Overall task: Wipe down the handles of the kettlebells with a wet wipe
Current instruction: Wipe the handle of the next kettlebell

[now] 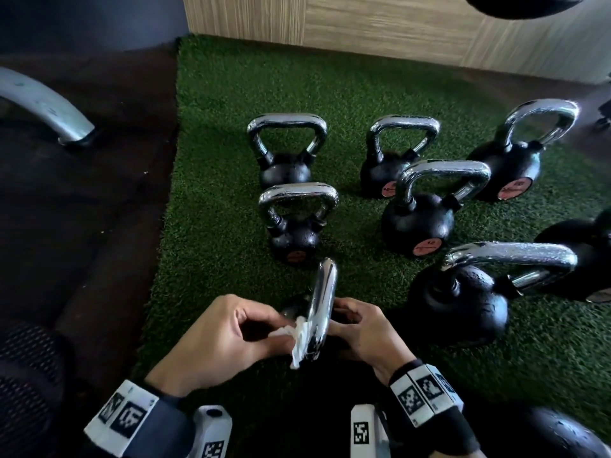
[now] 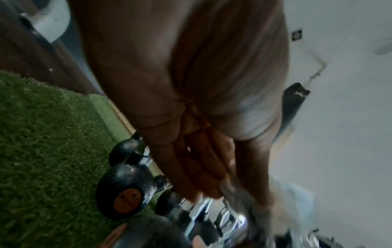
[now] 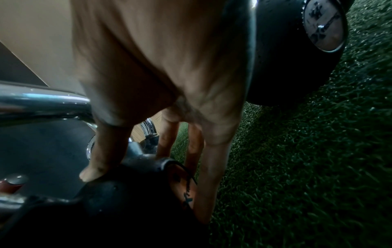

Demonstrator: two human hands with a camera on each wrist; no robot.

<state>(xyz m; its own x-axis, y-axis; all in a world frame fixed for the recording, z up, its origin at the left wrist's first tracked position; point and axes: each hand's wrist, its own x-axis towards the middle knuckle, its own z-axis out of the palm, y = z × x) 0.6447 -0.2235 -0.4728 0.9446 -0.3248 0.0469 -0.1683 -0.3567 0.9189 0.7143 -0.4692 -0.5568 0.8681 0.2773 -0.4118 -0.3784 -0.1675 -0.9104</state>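
Nearest kettlebell (image 1: pixel 297 309) sits at the near edge of the turf mat (image 1: pixel 215 200), chrome handle (image 1: pixel 320 309) edge-on. Left hand (image 1: pixel 221 338) pinches the wet wipe (image 1: pixel 299 338) against it; right hand (image 1: pixel 360 335) grips the black body. Risk: the wet bell could roll if the right hand slips. Red weight discs (image 1: pixel 426 247) unreadable.

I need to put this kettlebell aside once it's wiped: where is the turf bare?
Bare turf lies left of the two left kettlebells, up to the dark floor, and behind the back row toward the wooden wall. The right side is crowded.
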